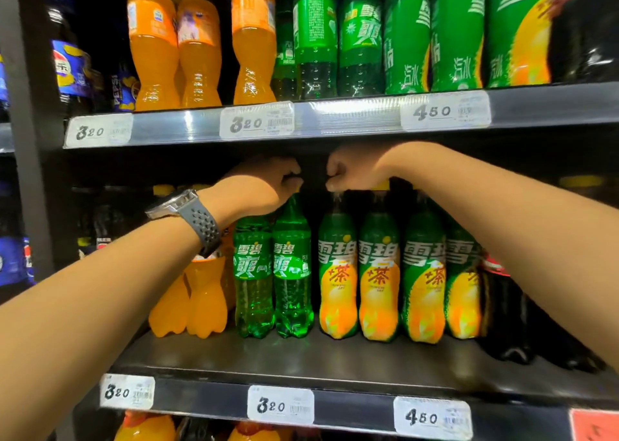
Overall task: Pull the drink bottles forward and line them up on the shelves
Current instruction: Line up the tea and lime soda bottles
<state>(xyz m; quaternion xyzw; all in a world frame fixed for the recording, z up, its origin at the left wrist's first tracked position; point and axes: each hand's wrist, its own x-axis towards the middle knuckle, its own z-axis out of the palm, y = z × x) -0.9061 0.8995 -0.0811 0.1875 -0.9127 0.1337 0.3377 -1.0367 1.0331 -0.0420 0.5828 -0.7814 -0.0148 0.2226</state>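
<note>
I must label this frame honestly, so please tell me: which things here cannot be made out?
All in the head view:
The cap of the green bottle: covered by the left hand gripping it.
Whether the right hand holds a cap: its curled fingers hide it.
The dark bottles: partly behind the right forearm.
The lowest-shelf bottles: cut off by the bottom edge.
Small print on the price tag: too small, blurred.
</note>
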